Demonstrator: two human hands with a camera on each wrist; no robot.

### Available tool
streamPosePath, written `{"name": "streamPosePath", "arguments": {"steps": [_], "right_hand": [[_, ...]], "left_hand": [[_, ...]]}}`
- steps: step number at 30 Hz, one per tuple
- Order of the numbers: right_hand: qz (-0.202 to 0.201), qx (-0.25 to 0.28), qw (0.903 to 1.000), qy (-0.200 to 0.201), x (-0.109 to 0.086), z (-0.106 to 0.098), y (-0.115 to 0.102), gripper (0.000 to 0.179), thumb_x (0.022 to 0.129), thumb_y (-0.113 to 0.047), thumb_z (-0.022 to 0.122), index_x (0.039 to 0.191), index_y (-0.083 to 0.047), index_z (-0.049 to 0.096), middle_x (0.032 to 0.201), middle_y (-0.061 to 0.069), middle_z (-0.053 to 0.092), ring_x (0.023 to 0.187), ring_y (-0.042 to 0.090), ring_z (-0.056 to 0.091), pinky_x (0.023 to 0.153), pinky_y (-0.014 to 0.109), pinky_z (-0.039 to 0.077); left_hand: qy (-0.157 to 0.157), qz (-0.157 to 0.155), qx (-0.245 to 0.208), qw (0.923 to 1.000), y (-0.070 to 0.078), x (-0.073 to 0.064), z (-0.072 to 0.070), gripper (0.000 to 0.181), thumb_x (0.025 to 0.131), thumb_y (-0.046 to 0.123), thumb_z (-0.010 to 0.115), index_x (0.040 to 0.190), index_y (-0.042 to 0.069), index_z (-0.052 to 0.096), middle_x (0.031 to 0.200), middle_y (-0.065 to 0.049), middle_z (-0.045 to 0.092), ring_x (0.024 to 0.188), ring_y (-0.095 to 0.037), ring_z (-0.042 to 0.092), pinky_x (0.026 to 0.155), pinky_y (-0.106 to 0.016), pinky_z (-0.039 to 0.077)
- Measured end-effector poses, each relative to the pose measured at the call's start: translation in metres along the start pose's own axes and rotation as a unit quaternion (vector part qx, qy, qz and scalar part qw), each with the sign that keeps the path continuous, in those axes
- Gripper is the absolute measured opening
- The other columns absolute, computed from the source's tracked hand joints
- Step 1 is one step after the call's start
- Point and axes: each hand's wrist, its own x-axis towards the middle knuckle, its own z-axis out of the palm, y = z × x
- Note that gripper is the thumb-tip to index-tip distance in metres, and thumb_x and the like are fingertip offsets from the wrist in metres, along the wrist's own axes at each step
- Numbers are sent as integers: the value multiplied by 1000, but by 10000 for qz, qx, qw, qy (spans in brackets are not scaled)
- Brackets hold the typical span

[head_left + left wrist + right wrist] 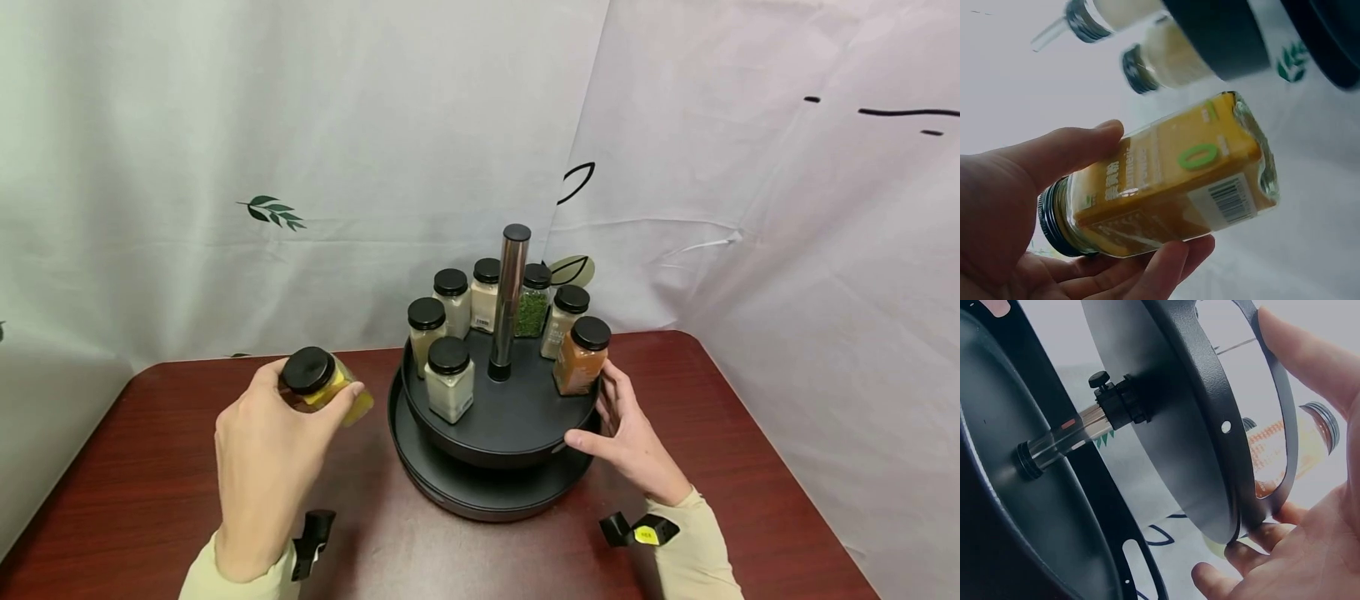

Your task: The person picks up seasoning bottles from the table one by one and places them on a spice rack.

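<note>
My left hand (270, 454) holds a square glass jar of yellow turmeric powder (1179, 178) between thumb and fingers. This jar is tilted, its black lid (308, 370) toward the palm, in the air left of a black two-tier turntable. At the turntable's upper tray (517, 425), my right hand (633, 437) grips the right side of the rim, thumb in front and fingers farther back. In the right wrist view the fingertips (1266, 534) meet the rim beside its cut-out slot. Close above those fingers stands a jar of orange spice (579, 371).
Several more black-lidded jars ring the upper tray, including a pale one (450, 392) at front left and a green-herb one (532, 310) behind. A metal post (512, 292) rises from the middle. The lower tray (487, 500) sits on a red-brown table (360, 517) before a white curtain (337, 125).
</note>
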Motion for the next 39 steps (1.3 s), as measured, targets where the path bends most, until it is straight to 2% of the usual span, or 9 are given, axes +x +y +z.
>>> {"name": "streamPosePath", "arguments": {"steps": [5,10,17,20,23,28,33,39], "right_hand": [[-22,7,10000,2,0,0,0,102,89,-8,75,161,-12,4,167,12,5,154,31,3,107,6,24],[48,-45,10000,-10,0,0,0,102,89,-10,75,161,-13,3,167,13,4,154,30,2,110,9,23],[57,-50,10000,-12,0,0,0,102,89,-10,76,161,-13,3,167,13,3,154,31,2,112,12,22],[62,-60,10000,-9,0,0,0,102,89,-10,76,161,-13,3,167,13,4,154,30,2,116,19,21],[45,-59,10000,-1,0,0,0,102,89,-9,76,161,-13,3,167,12,4,154,30,2,115,17,21],[27,-31,10000,1,0,0,0,102,89,-9,76,161,-13,3,167,13,4,154,31,2,107,6,23],[63,-37,10000,-2,-1,0,0,103,89,-9,76,161,-13,3,167,13,3,154,31,2,111,11,23],[71,-55,10000,7,-1,0,0,102,89,-9,75,161,-14,3,167,13,4,154,32,2,109,9,24]], "left_hand": [[-158,189,-108,9996,15,-7,-6,52,69,34,93,104,3,70,78,-10,72,64,-26,65,57,-42,47],[-330,229,-171,9990,29,-15,-10,50,68,35,93,104,8,71,69,0,68,62,-17,62,58,-36,46],[-603,344,-263,9972,46,-22,-13,50,65,32,95,103,11,70,68,4,65,63,-10,60,59,-34,47],[-704,470,-339,9958,53,-27,-12,51,63,31,97,102,13,70,69,7,63,63,-7,59,59,-32,48],[-797,683,-414,9936,60,-30,-12,53,61,32,98,102,13,69,71,8,64,62,-3,59,60,-31,49],[-1041,786,-524,9901,74,-34,-9,55,62,35,97,104,13,68,73,8,63,62,-4,55,60,-30,48],[-1377,623,-649,9864,86,-34,-4,56,64,37,96,106,14,68,73,9,63,64,-6,55,61,-30,47],[-1584,745,-863,9808,95,-33,6,56,66,37,95,110,13,69,72,8,63,65,-5,55,62,-31,49]]}}
